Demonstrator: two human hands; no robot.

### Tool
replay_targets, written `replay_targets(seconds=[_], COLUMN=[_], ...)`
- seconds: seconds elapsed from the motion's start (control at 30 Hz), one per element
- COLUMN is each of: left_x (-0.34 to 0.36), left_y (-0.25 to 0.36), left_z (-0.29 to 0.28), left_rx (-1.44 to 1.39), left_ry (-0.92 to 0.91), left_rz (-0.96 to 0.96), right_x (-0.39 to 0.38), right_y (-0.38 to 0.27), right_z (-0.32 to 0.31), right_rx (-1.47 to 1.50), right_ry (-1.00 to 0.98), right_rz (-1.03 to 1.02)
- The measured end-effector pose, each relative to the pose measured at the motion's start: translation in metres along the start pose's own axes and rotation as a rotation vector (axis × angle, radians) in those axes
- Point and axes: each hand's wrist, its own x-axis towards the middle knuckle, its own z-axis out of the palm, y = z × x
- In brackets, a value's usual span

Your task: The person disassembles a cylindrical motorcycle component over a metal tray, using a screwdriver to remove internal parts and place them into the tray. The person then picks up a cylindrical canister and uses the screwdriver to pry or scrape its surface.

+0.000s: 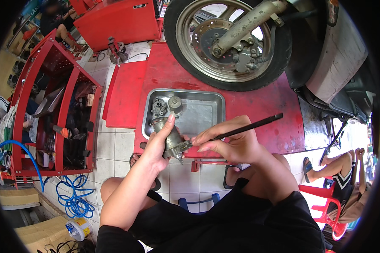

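A greasy grey metal carburettor body [172,139], evidently partly stripped, is clenched in left hand [158,145] fingers while a thin black rod tool [249,125], pinched by right hand [230,145] fingers, is applied to it; two removed grey parts [167,105] lie in the shallow steel tray [207,111], reassembly judged outstanding.

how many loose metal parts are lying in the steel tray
2: a finned part at the tray's far-left corner and a round cap-like part just right of it. The left hand covers the near-left corner, so more may be hidden.
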Motion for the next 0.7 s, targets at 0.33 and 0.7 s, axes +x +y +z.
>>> replay_targets(seconds=[0.33, 0.7], left_x=[-0.002, 0.004], left_y=[-0.001, 0.011], left_z=[-0.001, -0.01], left_rx=[0.011, -0.066], left_ry=[-0.03, -0.037], left_rz=[-0.008, -0.029], right_x=[0.005, 0.018], right_y=[-0.004, 0.044], right_z=[-0.005, -0.033], right_rx=[-0.004, -0.312], right_ry=[-0.044, 0.014], right_rz=[0.083, 0.432])
